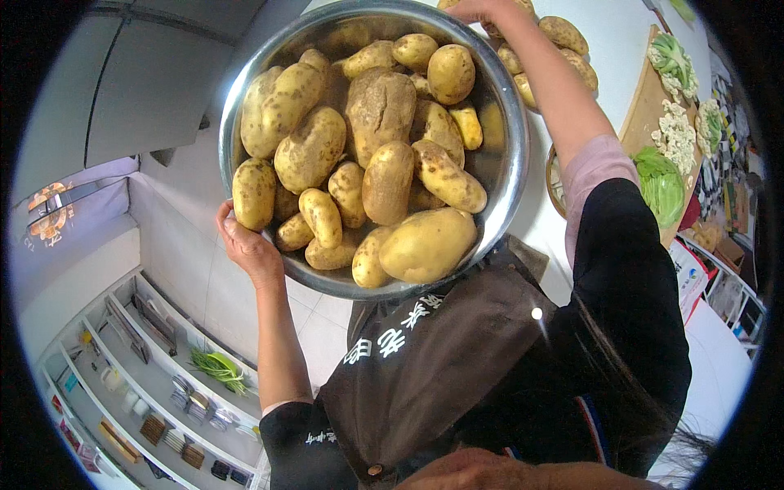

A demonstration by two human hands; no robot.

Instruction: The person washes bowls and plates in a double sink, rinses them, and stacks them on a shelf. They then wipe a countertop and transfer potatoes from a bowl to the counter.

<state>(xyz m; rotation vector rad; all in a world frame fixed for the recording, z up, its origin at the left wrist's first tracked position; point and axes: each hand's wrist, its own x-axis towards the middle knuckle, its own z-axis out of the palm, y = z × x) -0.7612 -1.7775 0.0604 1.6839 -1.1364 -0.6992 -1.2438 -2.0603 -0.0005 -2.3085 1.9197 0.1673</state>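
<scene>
A large stainless-steel basin (517,153) full of unpeeled potatoes (389,177) is in front of my body. My left hand (250,248) grips its left rim, with the thumb up beside a potato and the other fingers mostly hidden beneath. At the far right rim, my right hand (484,11) holds the basin; the frame's top edge cuts it off and hides part of its grip. The potatoes are brown-spotted, and a big cracked one (380,113) lies near the middle. More loose potatoes (563,35) rest on the white tabletop (618,61), just beyond my right forearm.
A wooden board (637,104) on the right bears cauliflower (674,131) and a green leafy head (659,184). A round bowl (554,184) is partly hidden by my right arm. Lower left stand white shelves (202,422) with dishes and green onions (220,370); grey cabinets (153,79) are upper left.
</scene>
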